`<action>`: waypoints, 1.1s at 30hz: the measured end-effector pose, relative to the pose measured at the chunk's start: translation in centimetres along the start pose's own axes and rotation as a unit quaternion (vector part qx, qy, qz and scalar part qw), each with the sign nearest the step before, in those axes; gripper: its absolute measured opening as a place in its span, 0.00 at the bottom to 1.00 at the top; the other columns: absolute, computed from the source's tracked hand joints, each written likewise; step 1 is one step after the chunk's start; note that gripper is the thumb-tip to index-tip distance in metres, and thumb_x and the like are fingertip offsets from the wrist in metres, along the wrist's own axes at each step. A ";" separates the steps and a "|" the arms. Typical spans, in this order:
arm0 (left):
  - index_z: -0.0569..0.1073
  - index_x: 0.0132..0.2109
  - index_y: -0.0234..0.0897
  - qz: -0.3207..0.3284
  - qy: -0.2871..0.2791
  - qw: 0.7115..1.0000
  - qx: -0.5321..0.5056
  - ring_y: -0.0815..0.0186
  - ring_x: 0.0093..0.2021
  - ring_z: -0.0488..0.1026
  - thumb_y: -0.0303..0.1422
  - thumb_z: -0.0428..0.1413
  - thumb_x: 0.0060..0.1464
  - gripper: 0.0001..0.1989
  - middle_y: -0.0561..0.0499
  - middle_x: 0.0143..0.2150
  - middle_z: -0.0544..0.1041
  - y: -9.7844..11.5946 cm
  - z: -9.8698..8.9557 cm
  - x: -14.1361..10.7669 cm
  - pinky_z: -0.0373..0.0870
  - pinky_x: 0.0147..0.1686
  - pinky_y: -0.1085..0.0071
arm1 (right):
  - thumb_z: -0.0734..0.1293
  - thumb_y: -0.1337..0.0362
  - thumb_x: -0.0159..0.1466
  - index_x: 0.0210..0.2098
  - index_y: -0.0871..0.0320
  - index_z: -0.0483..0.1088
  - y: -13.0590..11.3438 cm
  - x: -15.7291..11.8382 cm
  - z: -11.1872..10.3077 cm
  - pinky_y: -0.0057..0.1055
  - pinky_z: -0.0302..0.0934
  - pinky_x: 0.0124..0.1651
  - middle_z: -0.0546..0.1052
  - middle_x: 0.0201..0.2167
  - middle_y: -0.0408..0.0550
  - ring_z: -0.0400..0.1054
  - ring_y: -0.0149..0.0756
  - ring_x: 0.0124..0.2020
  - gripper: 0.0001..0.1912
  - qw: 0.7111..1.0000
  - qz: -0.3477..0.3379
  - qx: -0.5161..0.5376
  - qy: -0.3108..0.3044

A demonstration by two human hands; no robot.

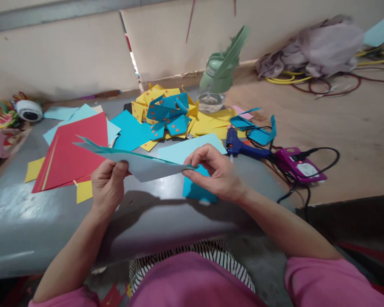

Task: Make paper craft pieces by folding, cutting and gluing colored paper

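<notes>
A folded light blue and teal paper (147, 165) is held up above the grey table (141, 238). My left hand (110, 183) pinches its lower edge near the left end, thumb on the near side. At the pointed right end, my right hand (214, 172) grips the tip between thumb and fingers. Behind the paper lie a light blue sheet (188, 147) and folded blue and yellow paper pieces with orange squares (169, 113). Partly under my right hand is a blue sheet (200, 187). Red sheets (77, 149) lie beside my left hand.
A blue glue gun (248, 147) and a purple power socket (299, 164) with black cables are at the right. A green-lidded bottle (216, 81) stands at the back. A white round device (29, 111) sits far left, a crumpled cloth (326, 47) at the back right.
</notes>
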State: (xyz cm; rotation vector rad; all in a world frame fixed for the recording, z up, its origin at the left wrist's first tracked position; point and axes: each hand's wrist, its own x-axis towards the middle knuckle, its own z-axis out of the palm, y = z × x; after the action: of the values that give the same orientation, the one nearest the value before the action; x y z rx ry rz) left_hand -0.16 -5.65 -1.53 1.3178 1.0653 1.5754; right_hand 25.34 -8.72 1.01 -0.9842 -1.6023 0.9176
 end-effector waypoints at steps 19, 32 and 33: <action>0.75 0.28 0.37 -0.017 -0.009 0.998 -0.063 0.76 0.21 0.68 0.47 0.69 0.48 0.19 0.58 0.21 0.71 0.5 0.6 1.1 0.67 0.23 0.80 | 0.77 0.50 0.58 0.36 0.54 0.66 0.0 0.7 -0.5 0.35 0.70 0.48 0.74 0.35 0.41 0.74 0.33 0.38 0.20 0.998 0.038 0.059 0.004; 0.78 0.49 0.40 -0.222 -0.235 0.940 -0.106 0.49 0.41 0.83 0.60 0.69 0.31 0.41 0.44 0.41 0.83 0.0 0.4 0.5 0.81 0.38 0.60 | 0.76 0.49 0.58 0.36 0.53 0.66 1.0 0.8 -0.2 0.31 0.66 0.35 0.75 0.32 0.41 0.76 0.35 0.38 0.20 0.995 0.042 0.010 0.095; 0.77 0.51 0.41 -0.225 -0.248 0.937 -0.104 0.49 0.42 0.83 0.56 0.72 0.31 0.40 0.43 0.44 0.83 -0.1 0.4 0.4 0.81 0.39 0.61 | 0.76 0.48 0.57 0.36 0.53 0.66 1.0 0.8 -0.2 0.31 0.65 0.34 0.75 0.32 0.41 0.76 0.36 0.38 0.21 0.994 0.044 0.006 0.104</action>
State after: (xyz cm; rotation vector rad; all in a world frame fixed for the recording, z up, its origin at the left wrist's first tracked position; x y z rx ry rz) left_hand 0.14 -5.14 -1.47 1.1381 0.7810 0.9187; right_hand 25.60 -7.56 0.40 -1.1121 -1.3858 0.8539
